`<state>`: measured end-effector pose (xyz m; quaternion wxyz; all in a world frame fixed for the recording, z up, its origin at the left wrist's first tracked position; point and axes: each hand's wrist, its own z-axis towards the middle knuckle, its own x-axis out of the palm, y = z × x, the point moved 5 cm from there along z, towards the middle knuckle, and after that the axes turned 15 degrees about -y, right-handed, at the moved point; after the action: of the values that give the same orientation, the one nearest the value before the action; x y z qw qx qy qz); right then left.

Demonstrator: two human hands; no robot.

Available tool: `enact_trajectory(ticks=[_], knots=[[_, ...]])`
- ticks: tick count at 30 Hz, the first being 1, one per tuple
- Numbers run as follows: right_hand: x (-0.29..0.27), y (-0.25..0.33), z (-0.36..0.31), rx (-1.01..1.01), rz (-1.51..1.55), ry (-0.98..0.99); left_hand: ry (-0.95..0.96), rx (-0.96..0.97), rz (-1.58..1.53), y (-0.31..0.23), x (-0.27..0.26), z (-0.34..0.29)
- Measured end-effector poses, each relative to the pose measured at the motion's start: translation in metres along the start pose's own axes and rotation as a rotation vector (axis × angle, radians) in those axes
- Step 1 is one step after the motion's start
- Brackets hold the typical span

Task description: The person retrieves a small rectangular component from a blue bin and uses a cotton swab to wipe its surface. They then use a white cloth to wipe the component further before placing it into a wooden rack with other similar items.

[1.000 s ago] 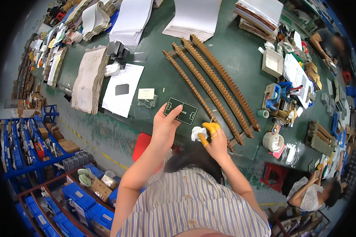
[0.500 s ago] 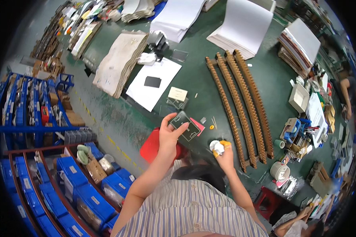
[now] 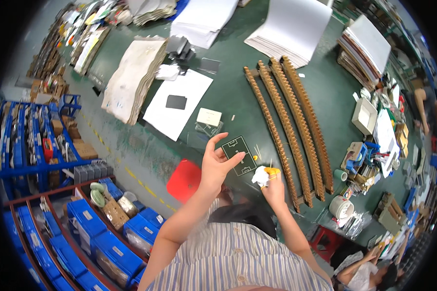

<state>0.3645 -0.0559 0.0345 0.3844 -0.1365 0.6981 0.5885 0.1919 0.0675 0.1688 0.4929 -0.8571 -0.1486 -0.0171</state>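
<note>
A dark green rectangular plate with pale line markings like a sports pitch (image 3: 239,145) lies at the table's near edge. My left hand (image 3: 216,165) is over its left side, thumb across the surface and index finger stretched away from it. The fingers are spread rather than wrapped round the plate. Just right of it, my right hand (image 3: 274,186), with yellow covers on its fingertips, is closed on a crumpled white cloth (image 3: 260,176). A thin stick points up from these fingers. Beyond the plate sit a small yellow dot-like piece (image 3: 255,157) and thin sticks (image 3: 258,151).
Long toothed wooden racks (image 3: 290,121) stand to the right. A cream card stack (image 3: 209,117), a white sheet (image 3: 175,119) with a dark plate (image 3: 176,102), and paper stacks (image 3: 286,36) lie farther off. A red stool (image 3: 184,181) is left, below the table; blue bins (image 3: 107,247) fill the lower left.
The dark green plate has shifted right and down, out of my left hand's grip, and now covers the pink piece. My left index finger has lifted away. The right hand has come nearer the plate.
</note>
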Motion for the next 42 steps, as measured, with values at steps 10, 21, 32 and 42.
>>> enact_trajectory(ticks=[10, 21, 32, 42], knots=[[-0.036, 0.016, -0.001, 0.133, 0.232, -0.196, 0.267, 0.834, 0.669, -0.022, 0.066, 0.008], [-0.080, -0.006, 0.018, 0.469, 0.957, -0.525, 0.758, 1.903, 0.714, -0.017, 0.127, -0.004], [-0.070, -0.047, -0.016, 0.591, 0.932, -0.667, 0.595, 0.814, 1.221, 0.013, 0.269, 0.146], [-0.087, -0.068, -0.029, 0.675, 0.869, -0.783, 0.630, 0.992, 1.618, -0.028, 0.329, 0.194]])
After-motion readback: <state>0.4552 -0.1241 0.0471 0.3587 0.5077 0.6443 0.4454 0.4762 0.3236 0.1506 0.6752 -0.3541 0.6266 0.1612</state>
